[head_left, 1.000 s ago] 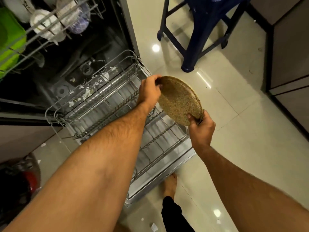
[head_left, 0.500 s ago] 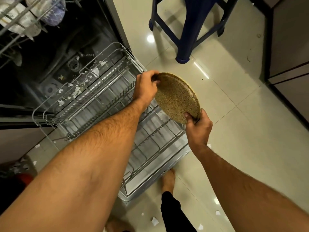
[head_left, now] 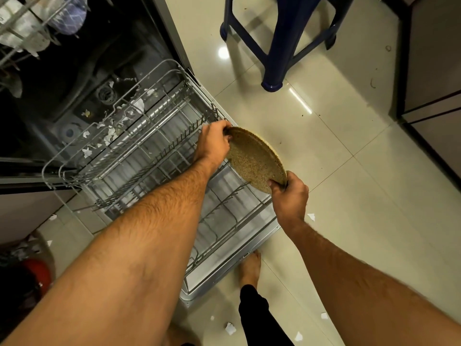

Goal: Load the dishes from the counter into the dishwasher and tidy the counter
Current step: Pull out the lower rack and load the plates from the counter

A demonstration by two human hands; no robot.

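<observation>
A round speckled brown plate is held tilted on edge over the right side of the pulled-out lower dishwasher rack. My left hand grips its far upper rim. My right hand pinches its near lower rim. The rack's tines below the plate hold nothing. The dishwasher tub is dark behind the rack. Its upper rack at top left holds several white and patterned dishes.
A dark blue plastic stool stands on the tiled floor beyond the open dishwasher door. Bits of white paper litter the rack's back and the floor. My bare foot is by the door's edge. Cabinets line the right side.
The plate and both hands have lowered a little toward the lower rack. The camera has tipped downward, so the upper rack and the stool have slid up in view.
</observation>
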